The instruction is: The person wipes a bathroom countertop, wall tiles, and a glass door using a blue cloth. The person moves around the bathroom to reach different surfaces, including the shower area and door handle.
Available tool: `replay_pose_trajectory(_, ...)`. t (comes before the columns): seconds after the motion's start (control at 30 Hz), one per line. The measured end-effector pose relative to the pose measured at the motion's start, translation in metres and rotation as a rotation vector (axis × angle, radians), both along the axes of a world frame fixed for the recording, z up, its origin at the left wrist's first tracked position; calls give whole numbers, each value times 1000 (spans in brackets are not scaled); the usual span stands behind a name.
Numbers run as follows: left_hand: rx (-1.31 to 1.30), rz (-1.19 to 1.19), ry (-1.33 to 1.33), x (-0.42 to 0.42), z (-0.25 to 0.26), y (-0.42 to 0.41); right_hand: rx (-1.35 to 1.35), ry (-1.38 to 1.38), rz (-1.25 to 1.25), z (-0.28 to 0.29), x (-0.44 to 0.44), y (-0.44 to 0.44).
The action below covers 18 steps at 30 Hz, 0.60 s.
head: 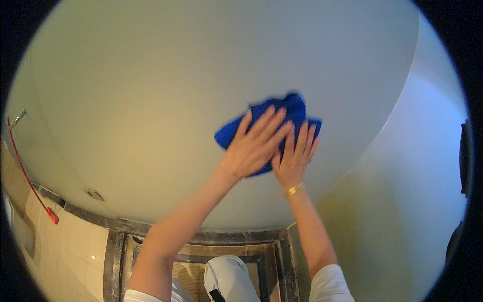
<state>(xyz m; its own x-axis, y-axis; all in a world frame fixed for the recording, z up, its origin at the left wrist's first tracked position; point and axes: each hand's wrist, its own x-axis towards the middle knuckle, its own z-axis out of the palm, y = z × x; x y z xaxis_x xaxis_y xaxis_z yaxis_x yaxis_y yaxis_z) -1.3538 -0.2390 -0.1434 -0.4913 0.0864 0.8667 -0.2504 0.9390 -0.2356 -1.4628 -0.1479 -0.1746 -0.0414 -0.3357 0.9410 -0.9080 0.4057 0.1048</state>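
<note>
A crumpled blue cloth (277,107) lies pressed against the pale wall (158,94) in front of me. My left hand (253,145) is spread over the left and middle of the cloth, fingers pointing up and right. Close beside it, my right hand (296,151) presses the cloth's right side, its thumb near the left hand's edge. The fingertips of the two hands almost meet, and parts of the cloth are hidden beneath the palms. A gold-coloured bracelet (295,190) circles my right wrist.
To the right, the wall meets another wall (369,211) at a corner. Dark stone trim (234,238) runs along the wall's foot. At left are a wall plate (93,194), a metal fitting (17,119) and a long red-handled tool (28,177) reaching the tiled floor (71,249).
</note>
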Motion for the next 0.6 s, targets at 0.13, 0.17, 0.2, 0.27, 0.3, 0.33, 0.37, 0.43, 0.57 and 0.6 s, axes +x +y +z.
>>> replay_pose_trajectory(0.13,14,-3,170,15,54,-20,-113,96,52,65,20,-27)
replay_pose_trajectory(0.17,15,19,169,21,48,-23,-117,85,46,59,28,-33)
replay_pose_trajectory(0.2,57,57,136,26,37,-26,-66,38,-16,47,33,-38)
replay_pose_trajectory(0.27,21,116,87,43,-4,-32,4,4,41,3,48,-42)
replay_pose_trajectory(0.3,5,152,1,56,-28,-35,23,64,83,-22,56,-43)
replay_pose_trajectory(0.33,-41,151,-62,71,-52,-41,67,78,102,-46,65,-45)
replay_pose_trajectory(0.37,-129,198,-76,87,-74,-45,165,87,123,-69,75,-45)
replay_pose_trajectory(0.43,-146,197,-147,111,-97,-60,241,91,169,-91,88,-51)
replay_pose_trajectory(0.57,-172,206,-117,134,-66,-90,180,110,239,-51,111,-72)
replay_pose_trajectory(0.6,-100,207,-95,138,-47,-96,182,115,242,-28,116,-79)
